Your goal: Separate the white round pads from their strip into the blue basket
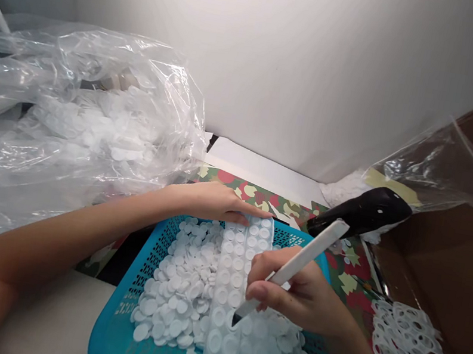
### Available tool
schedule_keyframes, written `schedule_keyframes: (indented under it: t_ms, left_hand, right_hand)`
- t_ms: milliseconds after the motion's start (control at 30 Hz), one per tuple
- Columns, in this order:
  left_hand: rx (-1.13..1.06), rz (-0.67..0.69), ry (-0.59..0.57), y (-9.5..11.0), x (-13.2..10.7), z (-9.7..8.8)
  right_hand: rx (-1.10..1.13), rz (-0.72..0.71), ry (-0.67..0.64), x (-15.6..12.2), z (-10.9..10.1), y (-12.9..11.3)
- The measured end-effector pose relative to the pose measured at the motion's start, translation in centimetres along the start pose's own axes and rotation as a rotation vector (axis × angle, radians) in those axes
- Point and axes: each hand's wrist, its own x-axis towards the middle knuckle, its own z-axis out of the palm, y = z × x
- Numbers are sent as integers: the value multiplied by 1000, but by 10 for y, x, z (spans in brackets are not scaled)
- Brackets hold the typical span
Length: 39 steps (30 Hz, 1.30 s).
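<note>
A white plastic sheet [222, 295] with rows of round discs in it lies lengthwise across a blue basket [116, 326]. My left hand [218, 203] is on the sheet's far end, its index finger stretched along the edge and the other fingers bent onto it. In my right hand [290, 289] is a white pen-shaped tool [313, 247], slanted, its dark tip at the discs in the sheet's middle. Exactly what kind of tool it is I cannot tell. Many loose white discs [181, 288] fill the basket under and beside the sheet.
A big clear plastic bag [92, 116] with white pieces stands at the left. To the right are a black object [362, 210], ring-holed white plastic scraps [412, 345] and a brown cardboard box [452, 267]. Under the basket is a patterned cloth [235, 184]; a pale wall rises behind.
</note>
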Motion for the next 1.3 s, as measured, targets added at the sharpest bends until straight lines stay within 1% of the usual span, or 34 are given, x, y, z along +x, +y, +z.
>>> schedule_keyframes:
  t_ms: [67,167,267,533,600,733,800,867,900,1033,1100,1167,1300]
  left_hand:
    - [-1,5,3,0,0,0]
    - [-7,18,12,-1,0,0]
    - [-8,17,6,-1,0,1]
    - [4,11,1,-1,0,1]
    - [0,11,-1,-1,0,1]
    - [-15,24,-6,-2,1,0]
    - [-13,19,-16,-1,1,0]
    - [-11,12,-12,-1,1,0]
    - [-10,10,-8,0,1,0]
    - [-15,3,6,1,0,-1]
    - [-26,-5,6,1,0,-1]
    - [-32,-9,8,1,0,-1]
    - [-39,-3,10,1,0,-1]
  right_hand:
    - [9,19,-18,0,0,0]
    - [-43,59,-112,1,1,0]
    - [-90,60,-175,2,2,0]
    - [-169,27,-228,2,2,0]
    - [-218,17,-277,3,3,-2]
    - [-416,14,-440,3,8,-5]
    - [-477,24,-492,3,9,-5]
    - [-426,21,-462,2,8,-5]
    - [-367,12,-411,2,7,-5]
    - [-58,-25,-108,1,2,-3]
    - [56,-13,-37,0,0,-3]
    - [101,8,-54,0,-1,-3]
    - [24,5,-182,2,0,-5]
